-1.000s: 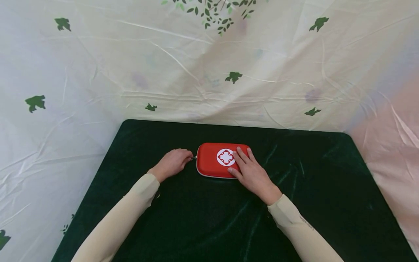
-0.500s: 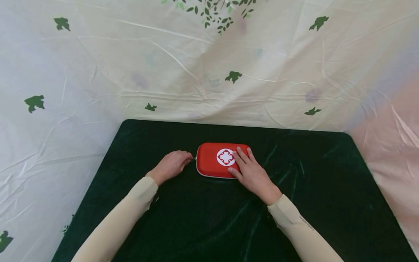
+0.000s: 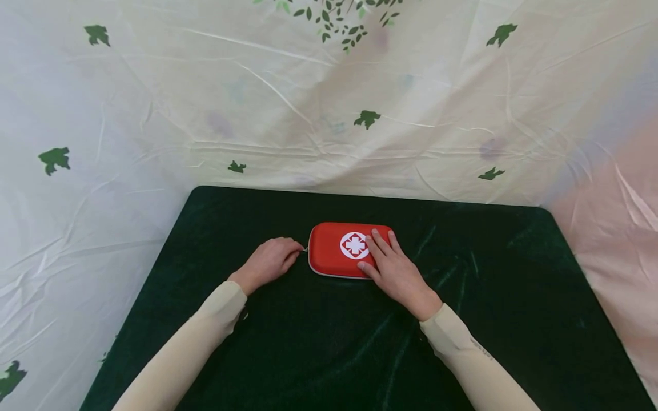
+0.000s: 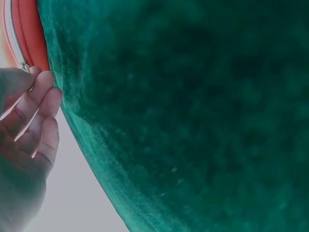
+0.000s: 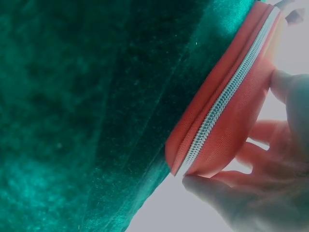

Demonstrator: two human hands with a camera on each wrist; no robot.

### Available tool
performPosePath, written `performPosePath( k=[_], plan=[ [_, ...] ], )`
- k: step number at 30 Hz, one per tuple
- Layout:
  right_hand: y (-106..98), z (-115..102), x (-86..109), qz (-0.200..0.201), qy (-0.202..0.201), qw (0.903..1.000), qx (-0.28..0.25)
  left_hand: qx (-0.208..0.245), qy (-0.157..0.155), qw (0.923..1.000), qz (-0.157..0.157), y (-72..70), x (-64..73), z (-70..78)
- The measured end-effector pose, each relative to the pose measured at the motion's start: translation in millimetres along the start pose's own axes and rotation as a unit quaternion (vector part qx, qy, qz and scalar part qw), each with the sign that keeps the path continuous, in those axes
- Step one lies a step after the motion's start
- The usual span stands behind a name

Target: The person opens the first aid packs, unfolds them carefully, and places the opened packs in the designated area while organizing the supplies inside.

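Note:
A red zippered first-aid case lies flat on the dark green cloth, a white cross emblem on its lid. At its left end my left hand pinches the small metal zipper pull between thumb and forefinger. My right hand rests on the lid's right part, fingers spread and fairly straight, covering that corner and the emblem's edge. In the right wrist view the silvery zipper runs closed along the near side, with the right thumb against the case.
Dark green velvety cloth covers the table, lightly creased to the right of the case. Pale hanging fabric with green leaf and bird prints stands behind and at the sides. Cream sleeves cover both forearms.
My left hand has shifted slightly toward the near side with the zipper pull, at the case's left end. The right hand and the case have stayed in place.

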State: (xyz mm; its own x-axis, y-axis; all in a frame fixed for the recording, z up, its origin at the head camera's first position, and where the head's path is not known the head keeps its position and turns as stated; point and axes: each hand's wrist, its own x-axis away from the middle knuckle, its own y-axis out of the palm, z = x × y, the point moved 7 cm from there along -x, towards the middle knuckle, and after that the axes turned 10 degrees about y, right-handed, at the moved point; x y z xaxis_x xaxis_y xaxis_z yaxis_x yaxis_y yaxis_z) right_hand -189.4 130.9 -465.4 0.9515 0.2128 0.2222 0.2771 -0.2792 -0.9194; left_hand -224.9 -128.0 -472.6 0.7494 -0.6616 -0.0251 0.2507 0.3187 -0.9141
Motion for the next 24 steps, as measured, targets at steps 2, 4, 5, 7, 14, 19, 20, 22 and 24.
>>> performPosePath(
  k=[2, 4, 5, 7, 14, 19, 20, 22, 24],
  plan=[
    [-0.3, -0.2, -0.2, 0.001, 0.0, 1.0, 0.001, 0.004, -0.003, 1.0, 0.002, 1.1, 1.2, 0.1],
    [-0.5, -0.5, 0.0, 0.001, -0.001, 1.0, 0.001, 0.008, -0.005, 0.9999, 0.004, 2.5, 2.7, 0.2],
    [-0.7, -0.5, 0.2, 0.002, -0.001, 1.0, 0.001, 0.01, -0.006, 0.9999, 0.006, 3.0, 3.3, 0.4],
    [-1.0, -0.8, 0.6, 0.002, -0.002, 1.0, 0.0, 0.011, -0.004, 0.9999, 0.008, 3.8, 4.7, 1.4],
    [-1.4, -1.0, 1.4, 0.004, -0.001, 1.0, 0.001, 0.014, -0.001, 0.9999, 0.008, 4.3, 9.4, 6.7],
    [-2.2, -1.1, 1.3, 0.007, -0.003, 1.0, 0.001, 0.013, -0.004, 0.9999, 0.006, 4.8, 11.9, 9.9],
    [-2.2, -1.1, 1.2, 0.007, -0.003, 1.0, 0.002, 0.013, -0.004, 0.9999, 0.006, 4.9, 12.4, 10.6],
    [-2.0, -1.1, 1.1, 0.007, -0.004, 1.0, 0.003, 0.011, -0.004, 0.9999, 0.005, 5.4, 13.4, 11.5],
    [-1.9, -1.0, 1.0, 0.008, -0.004, 1.0, 0.004, 0.009, -0.003, 0.9999, 0.004, 5.4, 14.2, 13.0]
  ],
)
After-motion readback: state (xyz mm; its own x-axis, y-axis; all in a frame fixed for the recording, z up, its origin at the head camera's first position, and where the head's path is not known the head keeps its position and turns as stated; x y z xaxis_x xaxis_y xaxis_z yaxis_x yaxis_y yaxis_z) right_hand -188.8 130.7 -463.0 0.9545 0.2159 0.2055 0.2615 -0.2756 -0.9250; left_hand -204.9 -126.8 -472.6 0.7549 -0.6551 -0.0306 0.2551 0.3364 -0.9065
